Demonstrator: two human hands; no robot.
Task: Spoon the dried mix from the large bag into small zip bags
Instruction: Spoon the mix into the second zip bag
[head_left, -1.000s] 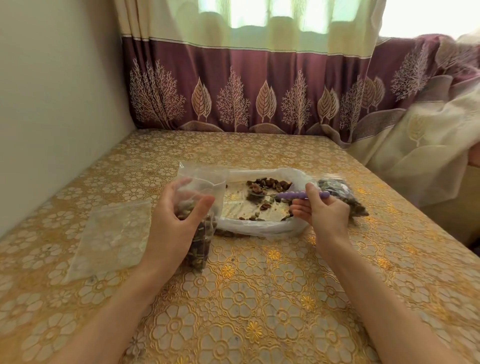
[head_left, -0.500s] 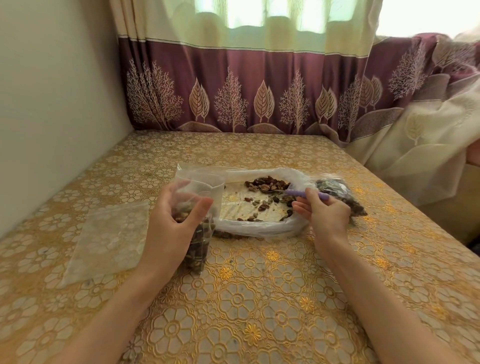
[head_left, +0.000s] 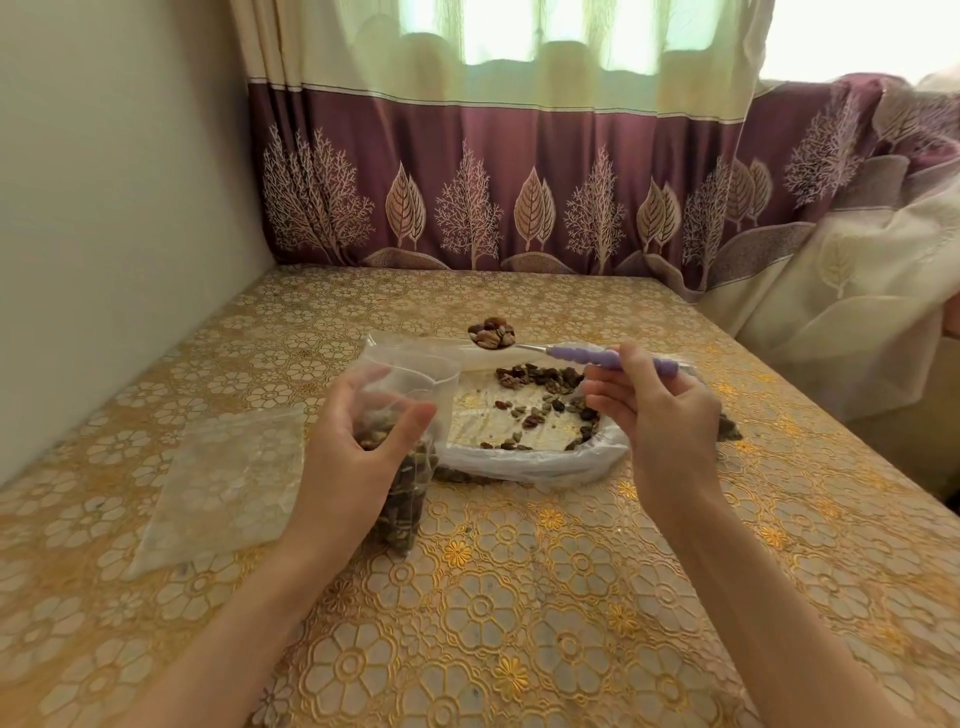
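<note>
Left hand (head_left: 358, 457) is curled, thumb at two o'clock. Right hand (head_left: 660, 415) pinches, raised, fingers pointing toward ten o'clock.

I see the desk (head_left: 519, 623) under a gold floral cloth; on it lie the big bag (head_left: 530, 457), an empty zip bag (head_left: 223, 483), and a filled bag (head_left: 730, 428) at right.
</note>
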